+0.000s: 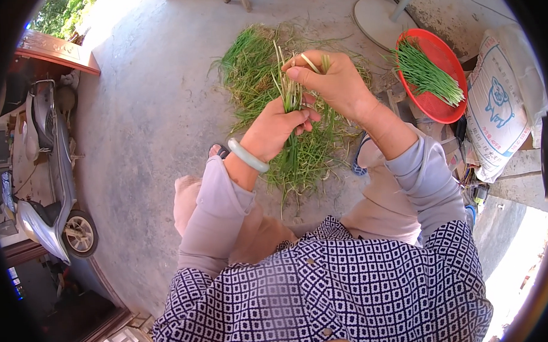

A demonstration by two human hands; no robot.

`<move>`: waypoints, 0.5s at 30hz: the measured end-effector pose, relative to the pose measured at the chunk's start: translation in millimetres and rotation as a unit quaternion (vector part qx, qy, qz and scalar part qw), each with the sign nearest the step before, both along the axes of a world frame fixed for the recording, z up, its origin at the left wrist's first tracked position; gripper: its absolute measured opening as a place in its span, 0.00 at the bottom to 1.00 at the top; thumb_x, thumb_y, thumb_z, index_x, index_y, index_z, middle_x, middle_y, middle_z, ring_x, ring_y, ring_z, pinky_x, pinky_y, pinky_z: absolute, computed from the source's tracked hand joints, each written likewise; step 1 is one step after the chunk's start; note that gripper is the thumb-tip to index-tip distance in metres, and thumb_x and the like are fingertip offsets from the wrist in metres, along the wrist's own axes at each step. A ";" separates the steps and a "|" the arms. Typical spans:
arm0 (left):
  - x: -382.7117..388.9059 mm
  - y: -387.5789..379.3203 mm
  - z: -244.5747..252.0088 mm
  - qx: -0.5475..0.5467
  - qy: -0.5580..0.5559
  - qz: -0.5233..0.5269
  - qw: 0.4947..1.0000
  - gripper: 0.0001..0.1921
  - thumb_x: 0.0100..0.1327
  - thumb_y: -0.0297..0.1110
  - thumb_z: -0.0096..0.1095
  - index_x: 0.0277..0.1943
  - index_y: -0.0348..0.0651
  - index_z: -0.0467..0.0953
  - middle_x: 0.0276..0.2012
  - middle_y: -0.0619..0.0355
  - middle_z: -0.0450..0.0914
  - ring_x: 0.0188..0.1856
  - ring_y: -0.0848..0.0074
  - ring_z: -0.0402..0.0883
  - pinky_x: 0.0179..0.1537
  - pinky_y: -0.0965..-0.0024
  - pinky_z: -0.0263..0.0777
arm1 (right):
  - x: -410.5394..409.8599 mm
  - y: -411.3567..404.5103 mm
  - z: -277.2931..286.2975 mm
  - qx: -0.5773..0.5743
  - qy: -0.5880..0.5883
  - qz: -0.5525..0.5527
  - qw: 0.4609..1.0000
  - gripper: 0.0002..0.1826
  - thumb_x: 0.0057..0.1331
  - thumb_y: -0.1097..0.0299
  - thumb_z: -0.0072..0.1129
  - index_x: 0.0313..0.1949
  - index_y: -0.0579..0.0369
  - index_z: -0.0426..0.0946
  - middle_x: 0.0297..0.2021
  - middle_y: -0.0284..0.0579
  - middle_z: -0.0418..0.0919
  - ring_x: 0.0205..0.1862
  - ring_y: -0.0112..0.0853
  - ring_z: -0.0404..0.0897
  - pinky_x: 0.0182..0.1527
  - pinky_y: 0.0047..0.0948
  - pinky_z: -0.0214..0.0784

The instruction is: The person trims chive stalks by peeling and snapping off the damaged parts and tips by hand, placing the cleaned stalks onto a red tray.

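Note:
My left hand point(270, 130), with a pale bangle point(248, 156) on its wrist, grips a thin bunch of garlic chives point(292, 95). The pale stem ends point up, and the green leaves hang below the fist. Just above and to the right is my right hand point(336, 80), thumb and forefinger pinched at the tops of the stems. A few short pale stalks point(326, 64) stick out from its curled fingers. Beneath both hands a loose heap of chives and trimmings point(252, 72) spreads over the floor between my feet.
A red plastic basket point(414, 34) at the right holds neatly laid chives point(426, 70). Beside it stands a printed white woven sack point(498, 104). A round stand base point(373, 25) is farther back. A scooter point(48, 179) is parked at the left, near a wooden door panel point(57, 52).

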State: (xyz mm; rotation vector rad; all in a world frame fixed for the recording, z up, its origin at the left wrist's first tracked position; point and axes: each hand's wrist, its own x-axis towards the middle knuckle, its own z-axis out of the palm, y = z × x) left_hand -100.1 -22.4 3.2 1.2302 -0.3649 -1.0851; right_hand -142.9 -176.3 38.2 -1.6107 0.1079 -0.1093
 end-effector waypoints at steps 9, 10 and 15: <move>12.1 16.7 1.3 0.023 0.004 0.057 0.998 0.13 0.61 0.23 0.51 0.49 0.34 0.69 0.34 0.56 0.77 0.32 0.79 0.71 0.32 0.76 0.65 | 0.5 -43.1 15.2 0.122 -0.083 -0.145 0.978 0.07 0.60 0.67 0.60 0.32 0.57 0.76 0.23 0.30 0.72 0.17 0.13 0.59 0.18 0.16 0.49; 15.9 20.0 -1.0 0.019 0.015 0.082 0.996 0.14 0.60 0.23 0.51 0.50 0.33 0.69 0.35 0.55 0.77 0.32 0.79 0.71 0.32 0.76 0.65 | -1.7 -46.4 19.1 0.156 -0.093 -0.180 0.967 0.07 0.60 0.67 0.60 0.32 0.57 0.75 0.23 0.30 0.72 0.16 0.13 0.55 0.17 0.16 0.43; 39.4 48.8 1.5 -0.004 0.000 0.219 0.976 0.16 0.59 0.21 0.51 0.51 0.32 0.67 0.34 0.55 0.76 0.31 0.79 0.71 0.31 0.77 0.66 | -9.6 -81.4 13.1 0.197 -0.102 -0.234 0.946 0.07 0.61 0.68 0.60 0.31 0.59 0.75 0.18 0.28 0.67 0.14 0.13 0.53 0.16 0.17 0.42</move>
